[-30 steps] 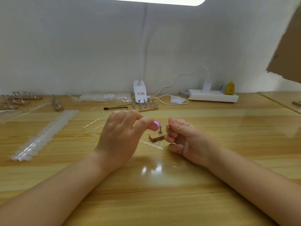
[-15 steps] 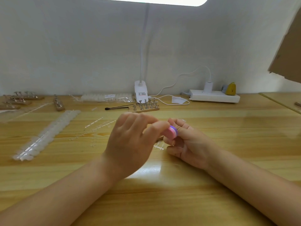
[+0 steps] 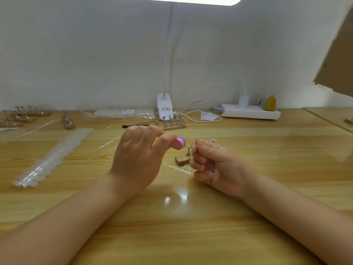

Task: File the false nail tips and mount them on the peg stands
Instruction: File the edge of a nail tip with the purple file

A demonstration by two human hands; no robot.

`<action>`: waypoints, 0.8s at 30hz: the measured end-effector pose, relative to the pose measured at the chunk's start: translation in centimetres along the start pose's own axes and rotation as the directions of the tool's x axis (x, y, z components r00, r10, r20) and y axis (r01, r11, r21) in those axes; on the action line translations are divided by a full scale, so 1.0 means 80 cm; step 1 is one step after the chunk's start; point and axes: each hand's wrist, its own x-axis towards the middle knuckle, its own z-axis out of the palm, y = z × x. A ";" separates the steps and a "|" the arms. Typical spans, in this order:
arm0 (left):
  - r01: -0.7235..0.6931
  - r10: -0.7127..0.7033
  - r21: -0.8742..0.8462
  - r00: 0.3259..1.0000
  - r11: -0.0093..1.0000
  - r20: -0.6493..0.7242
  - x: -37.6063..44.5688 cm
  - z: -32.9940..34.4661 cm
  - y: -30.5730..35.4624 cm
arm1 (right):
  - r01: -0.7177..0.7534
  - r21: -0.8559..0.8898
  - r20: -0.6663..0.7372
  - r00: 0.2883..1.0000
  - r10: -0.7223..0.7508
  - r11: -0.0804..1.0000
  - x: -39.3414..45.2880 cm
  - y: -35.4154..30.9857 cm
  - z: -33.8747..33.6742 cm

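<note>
1. Pinching a small pink-and-purple foam nail file block (image 3: pixel 179 143), the left hand (image 3: pixel 137 159) hovers above the glossy wooden table (image 3: pixel 191 226).
2. Right hand (image 3: pixel 215 167) curls its fingers beside the small wooden block peg stand with one metal peg (image 3: pixel 184 158); whether it holds a tip, I can't tell.

Peg stand (image 3: pixel 183 158), sprue (image 3: pixel 176 168) block gap between hands; near tabletop (image 3: pixel 181 226) open.

I'm looking at a small nail-craft workstation set against a plain white wall. Along the far edge of the wooden table (image 3: pixel 191 236) stand a clip-on lamp (image 3: pixel 164 106) and a white power strip (image 3: pixel 250 111), with wooden peg stands (image 3: pixel 172 123) beside the lamp. Strips of clear nail tips (image 3: pixel 55 155) lie toward the left edge.
</note>
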 end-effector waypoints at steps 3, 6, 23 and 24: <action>-0.055 0.052 -0.054 0.997 0.997 -0.065 0.002 -0.003 0.013 | 0.007 -0.005 -0.010 1.000 -0.007 1.000 0.001 0.002 0.000; -0.111 0.107 -0.071 0.993 0.991 -0.056 0.007 0.000 0.029 | 0.007 -0.011 0.011 1.000 -0.007 1.000 0.000 0.002 -0.001; 0.189 -0.144 -0.286 0.975 0.939 0.171 -0.001 0.001 0.024 | 0.037 -0.070 -0.048 0.998 -0.041 0.997 0.002 0.003 -0.003; 0.178 -0.123 -0.299 0.974 0.937 0.192 -0.001 0.002 0.026 | 0.044 -0.055 -0.042 0.998 -0.046 0.997 0.002 0.004 -0.003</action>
